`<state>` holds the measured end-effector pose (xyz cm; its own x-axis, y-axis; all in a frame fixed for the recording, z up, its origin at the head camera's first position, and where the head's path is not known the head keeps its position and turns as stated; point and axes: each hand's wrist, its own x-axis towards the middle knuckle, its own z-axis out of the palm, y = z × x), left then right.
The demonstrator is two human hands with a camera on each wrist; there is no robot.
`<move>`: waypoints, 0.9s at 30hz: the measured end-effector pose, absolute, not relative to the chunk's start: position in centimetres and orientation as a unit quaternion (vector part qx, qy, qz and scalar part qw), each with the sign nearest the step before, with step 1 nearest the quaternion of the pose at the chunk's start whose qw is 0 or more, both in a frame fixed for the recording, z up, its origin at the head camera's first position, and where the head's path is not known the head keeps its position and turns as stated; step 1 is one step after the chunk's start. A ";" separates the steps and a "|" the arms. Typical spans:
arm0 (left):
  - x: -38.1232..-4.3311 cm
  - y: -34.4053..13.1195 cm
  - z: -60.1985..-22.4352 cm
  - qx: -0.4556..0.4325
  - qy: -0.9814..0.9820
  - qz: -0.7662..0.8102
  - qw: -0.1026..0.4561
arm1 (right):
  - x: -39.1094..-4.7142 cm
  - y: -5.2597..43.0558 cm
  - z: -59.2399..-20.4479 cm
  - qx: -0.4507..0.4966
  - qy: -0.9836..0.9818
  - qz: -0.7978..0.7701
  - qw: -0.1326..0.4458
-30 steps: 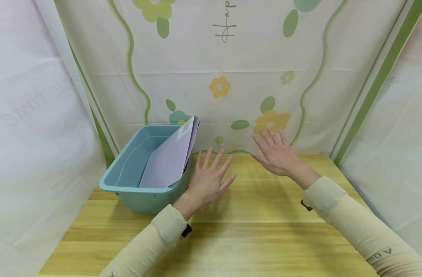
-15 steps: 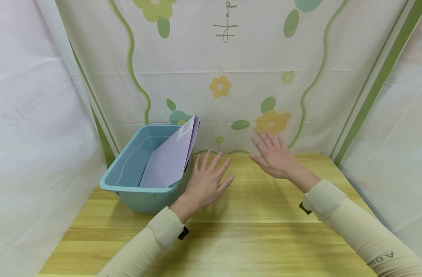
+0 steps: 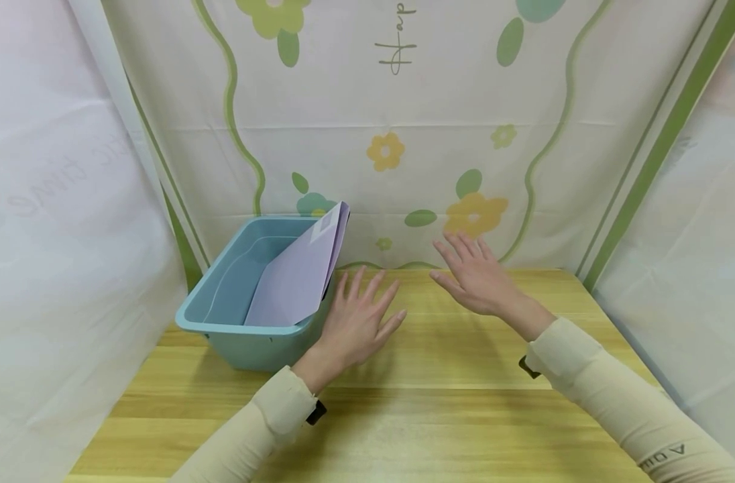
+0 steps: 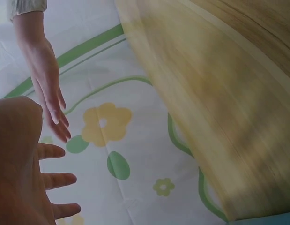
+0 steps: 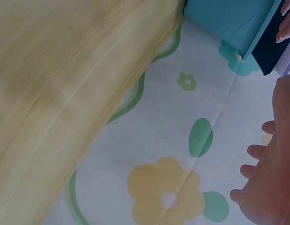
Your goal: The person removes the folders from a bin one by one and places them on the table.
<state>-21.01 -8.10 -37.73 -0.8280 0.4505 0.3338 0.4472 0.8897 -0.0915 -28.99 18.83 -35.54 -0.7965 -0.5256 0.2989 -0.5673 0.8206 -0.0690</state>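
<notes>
Over the wooden table (image 3: 440,429), the left hand (image 3: 355,327) has its fingers spread, just beside a blue bin (image 3: 253,352) with a lilac folder (image 3: 295,278) tilted inside; the right hand (image 3: 479,280), fingers extended, hovers well apart before the flowered backdrop (image 3: 452,87)

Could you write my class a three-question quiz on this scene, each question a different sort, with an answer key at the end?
1. True or false: the left hand and the right hand both hold nothing.

2. Choose one. The folder is:
A. flat on the table
B. tilted in the tub, partly sticking out
C. pinched by the right hand

3. Fill the blank: in the head view, the hand nearer the tub is the person's ____ hand.

Key: 1. True. 2. B. 3. Left.
</notes>
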 end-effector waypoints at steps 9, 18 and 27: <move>-20.5 -8.5 -37.8 -0.251 -0.949 -0.009 0.189 | -28.6 18.7 -35.5 0.306 -0.936 0.083 0.151; -19.8 -8.6 -37.8 -0.262 -0.946 -0.013 0.189 | -28.3 18.4 -35.5 0.314 -0.932 0.091 0.155; -19.0 -8.9 -37.7 -0.274 -0.939 -0.016 0.209 | -28.4 18.2 -35.7 0.327 -0.923 0.097 0.175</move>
